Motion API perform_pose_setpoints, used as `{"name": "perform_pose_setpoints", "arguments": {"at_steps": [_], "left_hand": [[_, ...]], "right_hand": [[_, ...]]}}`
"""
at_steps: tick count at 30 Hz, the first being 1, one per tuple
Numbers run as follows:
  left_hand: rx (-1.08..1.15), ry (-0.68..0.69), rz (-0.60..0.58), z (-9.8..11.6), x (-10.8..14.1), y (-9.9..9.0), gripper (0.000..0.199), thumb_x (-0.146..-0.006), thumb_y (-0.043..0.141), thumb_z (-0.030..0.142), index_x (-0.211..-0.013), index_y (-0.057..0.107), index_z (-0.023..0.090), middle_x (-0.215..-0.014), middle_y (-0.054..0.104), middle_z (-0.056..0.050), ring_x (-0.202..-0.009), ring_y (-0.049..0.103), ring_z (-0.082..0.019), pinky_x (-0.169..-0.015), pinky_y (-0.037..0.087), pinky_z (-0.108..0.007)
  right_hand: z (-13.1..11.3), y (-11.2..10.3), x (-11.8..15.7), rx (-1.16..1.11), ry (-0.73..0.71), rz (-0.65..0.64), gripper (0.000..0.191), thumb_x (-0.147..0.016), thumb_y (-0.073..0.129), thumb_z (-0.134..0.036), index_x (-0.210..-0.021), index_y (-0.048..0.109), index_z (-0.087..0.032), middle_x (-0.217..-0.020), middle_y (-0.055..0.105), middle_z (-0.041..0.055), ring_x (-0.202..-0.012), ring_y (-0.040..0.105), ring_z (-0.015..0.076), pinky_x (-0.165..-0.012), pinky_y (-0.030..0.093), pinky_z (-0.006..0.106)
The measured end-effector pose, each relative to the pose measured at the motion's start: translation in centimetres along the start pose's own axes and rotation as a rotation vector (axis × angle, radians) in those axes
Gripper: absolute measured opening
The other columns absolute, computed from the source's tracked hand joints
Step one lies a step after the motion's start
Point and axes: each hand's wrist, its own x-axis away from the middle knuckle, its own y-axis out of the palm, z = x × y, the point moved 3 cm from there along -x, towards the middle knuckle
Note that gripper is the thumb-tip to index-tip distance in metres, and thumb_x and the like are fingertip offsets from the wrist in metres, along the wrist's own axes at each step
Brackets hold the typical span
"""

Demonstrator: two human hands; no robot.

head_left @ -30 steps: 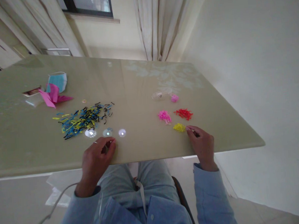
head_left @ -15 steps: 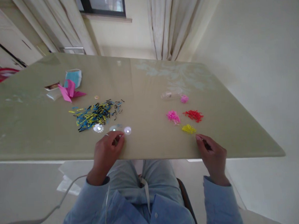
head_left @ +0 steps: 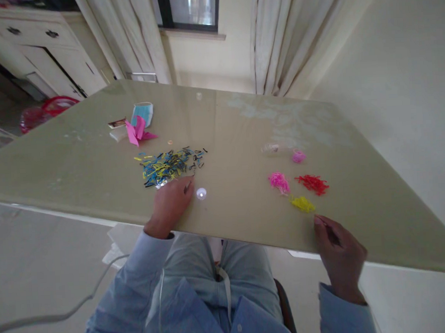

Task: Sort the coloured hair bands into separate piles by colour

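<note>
A mixed pile of small black, blue and yellow rubber bands [head_left: 166,165] lies on the table to the left. My left hand [head_left: 174,199] is at its near right edge, fingers curled together, covering part of the pile. Whatever those fingertips pinch is hidden. On the right are three sorted heaps: pink rubber bands [head_left: 279,182], red rubber bands [head_left: 313,184] and yellow rubber bands [head_left: 302,204]. Just below the yellow heap, my right hand [head_left: 338,247] has thumb and forefinger pinched together; anything between them is too small to make out.
Behind the heaps lie a clear plastic container [head_left: 274,149] and a pink round piece [head_left: 298,156]. A pink folded paper [head_left: 139,132], a blue face mask [head_left: 142,114] and small packets [head_left: 118,133] sit at the back left. Light glares on the glossy tabletop [head_left: 232,210].
My left hand has moved forward to the edge of the mixed pile. My right hand stays pinched near the yellow heap. The camera has turned left, so the scene sits further right.
</note>
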Motion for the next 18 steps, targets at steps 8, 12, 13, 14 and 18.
{"name": "perform_pose_setpoints", "arguments": {"at_steps": [8, 12, 13, 14, 18], "left_hand": [[0.172, -0.14, 0.209, -4.4, -0.3, -2.2, 0.036, -0.091, 0.054, 0.04, -0.111, 0.077, 0.02, -0.083, 0.077, -0.006, -0.071, 0.068, -0.021, -0.069, 0.049, -0.028], [0.074, -0.19, 0.226, -8.0, -1.8, -3.3, 0.036, -0.089, 0.053, 0.036, -0.111, 0.077, 0.018, -0.089, 0.077, -0.009, -0.079, 0.07, -0.025, -0.075, 0.052, -0.031], [0.042, -0.172, 0.194, -8.7, -2.2, -3.3, 0.036, -0.089, 0.052, 0.033, -0.111, 0.077, 0.018, -0.094, 0.078, -0.011, -0.085, 0.071, -0.026, -0.078, 0.052, -0.032], [0.016, -0.146, 0.157, -9.2, -2.6, -3.3, 0.037, -0.089, 0.051, 0.03, -0.112, 0.077, 0.018, -0.1, 0.077, -0.013, -0.09, 0.071, -0.027, -0.083, 0.053, -0.034], [-0.031, -0.064, 0.105, -9.4, -3.5, -3.1, 0.039, -0.09, 0.046, 0.027, -0.112, 0.077, 0.015, -0.108, 0.075, -0.017, -0.099, 0.069, -0.031, -0.091, 0.052, -0.039]], "right_hand": [[0.1, 0.1, 0.1, 0.038, -0.022, 0.019, 0.039, -0.092, 0.061, -0.048, -0.093, 0.08, -0.014, -0.077, 0.076, 0.0111, -0.063, 0.066, 0.0211, -0.066, 0.052, 0.032], [0.2, 0.2, 0.0, 0.044, -0.042, 0.034, 0.04, -0.093, 0.06, -0.047, -0.093, 0.08, -0.013, -0.077, 0.076, 0.0119, -0.062, 0.067, 0.0207, -0.064, 0.051, 0.031], [0.1, 0.2, 0.0, 0.042, -0.044, 0.04, 0.04, -0.093, 0.06, -0.047, -0.092, 0.08, -0.012, -0.076, 0.076, 0.0119, -0.061, 0.066, 0.0207, -0.064, 0.051, 0.031], [0.1, 0.2, 0.0, 0.04, -0.044, 0.044, 0.04, -0.092, 0.06, -0.047, -0.092, 0.081, -0.012, -0.076, 0.076, 0.0118, -0.061, 0.066, 0.0207, -0.064, 0.051, 0.031], [0.0, 0.3, 0.1, 0.044, -0.027, 0.047, 0.04, -0.092, 0.061, -0.047, -0.092, 0.081, -0.012, -0.074, 0.075, 0.0115, -0.06, 0.066, 0.0208, -0.063, 0.05, 0.032]]}}
